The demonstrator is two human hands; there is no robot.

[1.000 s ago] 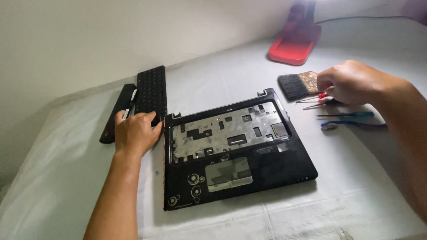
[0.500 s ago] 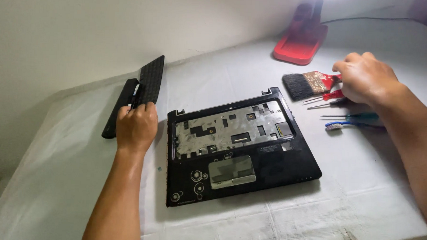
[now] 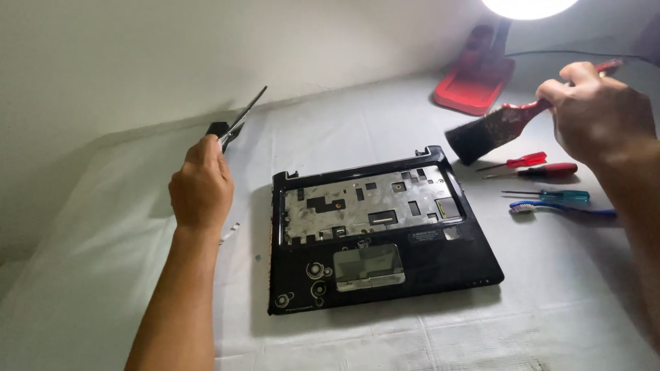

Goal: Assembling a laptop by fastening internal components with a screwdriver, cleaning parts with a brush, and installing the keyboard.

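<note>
A black laptop base [image 3: 376, 238] with its keyboard removed lies in the middle of the white cloth, bare metal showing in the keyboard bay. My left hand [image 3: 200, 188] is raised to the left of it and grips the detached black keyboard [image 3: 238, 121], seen almost edge-on and tilted upward. My right hand [image 3: 594, 114] is lifted above the right side and holds a paintbrush [image 3: 493, 133] with a red handle and dark bristles that point down-left toward the laptop's far right corner.
Two red-handled screwdrivers [image 3: 532, 165], a teal-handled screwdriver [image 3: 556, 195] and a blue toothbrush [image 3: 559, 209] lie to the right of the laptop. A red desk lamp [image 3: 476, 84] stands at the back, lit. A white wall runs along the far left.
My left hand has lifted the keyboard off the table and tipped it on edge. My right hand has picked up the paintbrush from beside the tools and raised it.
</note>
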